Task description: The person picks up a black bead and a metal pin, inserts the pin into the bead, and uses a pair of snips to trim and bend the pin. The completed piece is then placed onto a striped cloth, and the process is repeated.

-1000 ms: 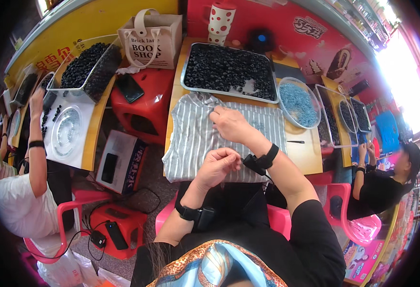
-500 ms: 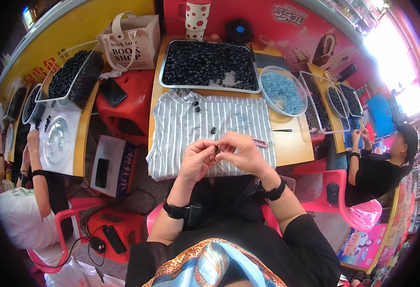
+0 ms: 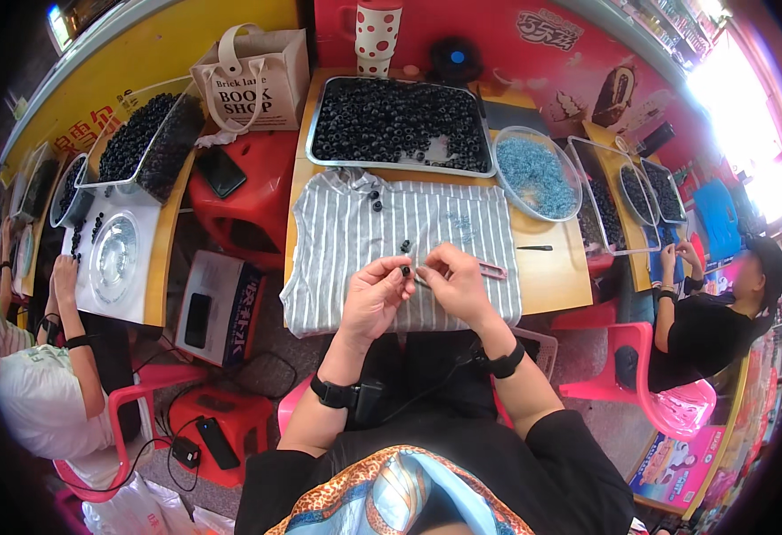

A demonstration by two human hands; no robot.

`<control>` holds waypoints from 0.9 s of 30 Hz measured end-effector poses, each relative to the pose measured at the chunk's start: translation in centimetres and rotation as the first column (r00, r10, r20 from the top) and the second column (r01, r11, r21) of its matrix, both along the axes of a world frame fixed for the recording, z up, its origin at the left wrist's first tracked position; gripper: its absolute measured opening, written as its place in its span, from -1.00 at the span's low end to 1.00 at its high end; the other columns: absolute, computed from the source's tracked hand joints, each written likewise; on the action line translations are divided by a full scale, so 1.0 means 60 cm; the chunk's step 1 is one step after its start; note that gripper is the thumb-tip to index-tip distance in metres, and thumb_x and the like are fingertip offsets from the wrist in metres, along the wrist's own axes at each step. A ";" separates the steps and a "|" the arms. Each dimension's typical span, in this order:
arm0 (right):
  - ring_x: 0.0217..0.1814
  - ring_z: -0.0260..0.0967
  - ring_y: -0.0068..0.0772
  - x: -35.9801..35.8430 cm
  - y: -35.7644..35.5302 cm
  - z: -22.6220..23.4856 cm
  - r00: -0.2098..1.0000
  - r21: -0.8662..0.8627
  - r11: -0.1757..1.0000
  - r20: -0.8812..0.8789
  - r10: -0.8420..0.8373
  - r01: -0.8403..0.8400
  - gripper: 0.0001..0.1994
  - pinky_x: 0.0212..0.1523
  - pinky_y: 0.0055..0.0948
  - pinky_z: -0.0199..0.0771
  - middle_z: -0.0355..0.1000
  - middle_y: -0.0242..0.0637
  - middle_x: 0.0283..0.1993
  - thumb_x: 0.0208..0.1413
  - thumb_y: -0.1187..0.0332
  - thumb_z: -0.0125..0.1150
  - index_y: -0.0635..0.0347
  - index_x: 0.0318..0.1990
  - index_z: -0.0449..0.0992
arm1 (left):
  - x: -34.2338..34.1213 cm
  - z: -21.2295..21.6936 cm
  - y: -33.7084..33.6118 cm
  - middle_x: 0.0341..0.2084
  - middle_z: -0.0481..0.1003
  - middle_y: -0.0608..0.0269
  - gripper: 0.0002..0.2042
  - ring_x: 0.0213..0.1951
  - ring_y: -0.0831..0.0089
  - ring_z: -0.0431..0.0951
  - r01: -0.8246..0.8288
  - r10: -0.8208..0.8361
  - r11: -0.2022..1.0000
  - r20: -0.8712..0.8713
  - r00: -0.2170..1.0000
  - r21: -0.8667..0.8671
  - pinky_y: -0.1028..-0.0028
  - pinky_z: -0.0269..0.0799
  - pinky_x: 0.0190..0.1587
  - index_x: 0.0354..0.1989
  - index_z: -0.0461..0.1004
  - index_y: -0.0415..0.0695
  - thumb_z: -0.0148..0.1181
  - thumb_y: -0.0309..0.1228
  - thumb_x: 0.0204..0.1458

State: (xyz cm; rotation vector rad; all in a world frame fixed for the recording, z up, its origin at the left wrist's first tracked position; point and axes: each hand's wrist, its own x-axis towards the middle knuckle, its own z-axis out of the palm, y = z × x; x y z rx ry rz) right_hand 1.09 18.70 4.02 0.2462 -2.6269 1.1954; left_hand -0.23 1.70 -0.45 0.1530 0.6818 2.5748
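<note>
My left hand (image 3: pixel 371 296) pinches a small black ring-shaped part (image 3: pixel 405 270) between thumb and fingertips, above a grey-and-white striped cloth (image 3: pixel 333 241). Just to its right, my right hand (image 3: pixel 458 283) has its thumb and fingers pressed together; whatever lies in that pinch is too small to make out. Another black part (image 3: pixel 405 245) rests on the cloth beyond my fingertips, and a pair (image 3: pixel 376 201) sits near the cloth's far edge. Beside my right hand lies a flat pink-framed tool (image 3: pixel 494 271). A few tiny bluish pieces (image 3: pixel 458 223) are scattered on the cloth.
A metal tray (image 3: pixel 400 167) full of black parts stands behind the cloth. Right of it is a round tub (image 3: pixel 508 198) of light-blue pieces, with a thin dark tool (image 3: pixel 534 248) nearby. People work at tables on both sides. A red stool (image 3: pixel 253 196) stands left.
My hands have drawn slightly apart, and the black part in my left fingertips now shows. The whole view has shifted a little.
</note>
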 end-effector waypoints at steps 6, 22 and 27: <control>-0.47 0.36 -0.42 0.012 -0.022 0.035 0.995 -0.336 0.938 -0.002 0.095 -0.090 -0.95 -0.46 -0.48 0.30 0.38 -0.24 -0.45 0.04 0.61 0.21 0.31 -0.38 0.46 | -0.001 -0.001 0.000 -0.28 0.56 0.13 -0.81 -0.34 0.46 0.56 -0.008 0.008 1.000 -0.011 1.000 -0.013 0.55 0.47 -0.26 -0.03 0.50 -0.29 0.10 -0.52 0.23; -0.38 0.42 -0.12 0.006 -0.016 -0.005 0.992 0.328 0.944 -0.129 0.005 0.038 -0.92 -0.39 -0.24 0.40 0.33 -0.16 -0.38 0.00 0.50 0.27 0.25 -0.36 0.49 | 0.001 0.005 0.002 -0.24 0.51 0.15 -0.79 -0.26 0.39 0.50 -0.119 0.119 0.991 0.011 0.993 0.056 0.48 0.42 -0.17 -0.01 0.46 -0.28 0.07 -0.50 0.24; -0.44 0.40 -0.37 0.015 -0.020 0.008 0.995 -0.451 0.891 0.059 0.083 -0.048 -0.89 -0.42 -0.43 0.36 0.36 -0.22 -0.42 -0.01 0.62 0.25 0.31 -0.31 0.49 | 0.003 0.001 0.002 -0.25 0.53 0.17 -0.81 -0.25 0.44 0.55 -0.081 0.081 0.997 -0.004 0.997 -0.003 0.49 0.49 -0.14 -0.02 0.47 -0.28 0.07 -0.52 0.24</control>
